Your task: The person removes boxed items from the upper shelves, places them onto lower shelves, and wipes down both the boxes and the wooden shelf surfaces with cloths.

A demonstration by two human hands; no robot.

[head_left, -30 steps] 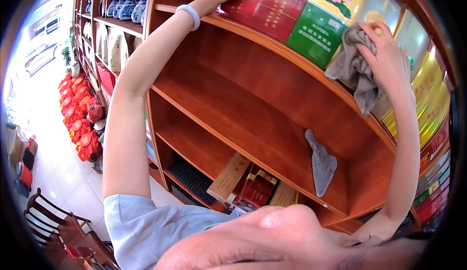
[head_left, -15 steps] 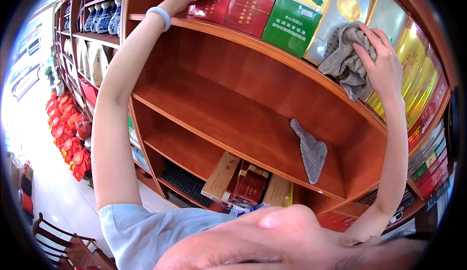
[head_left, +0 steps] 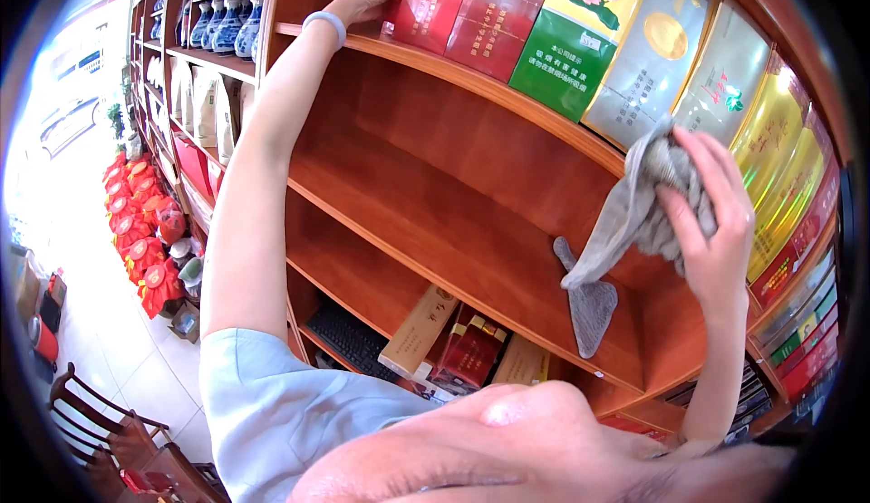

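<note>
My left hand [head_left: 367,1] is at the left end of the upper shelf, with a pale bangle [head_left: 328,24] on the wrist. Its fingers reach out against the left edge of a red box [head_left: 433,4], and the fingertips are partly hidden. A crumpled grey cloth [head_left: 648,190] is bunched in my right hand [head_left: 720,208], in front of the shelf edge, with one corner hanging down to the left. Beside the red box stand a darker red box [head_left: 498,23], a green and yellow box [head_left: 562,59] and silver boxes [head_left: 648,59].
A second grey cloth [head_left: 594,317] lies on the bare middle shelf [head_left: 435,217]. Lower down are a keyboard [head_left: 349,335] and several boxes [head_left: 471,349]. Gold boxes [head_left: 775,172] stand at the right. Blue-and-white jars [head_left: 231,24], red-wrapped items [head_left: 136,231] and a wooden chair [head_left: 109,430] are at the left.
My right hand has drawn the cloth down and away from the silver boxes, and the cloth now hangs looser. My left hand has slipped from the red box's front to its left edge.
</note>
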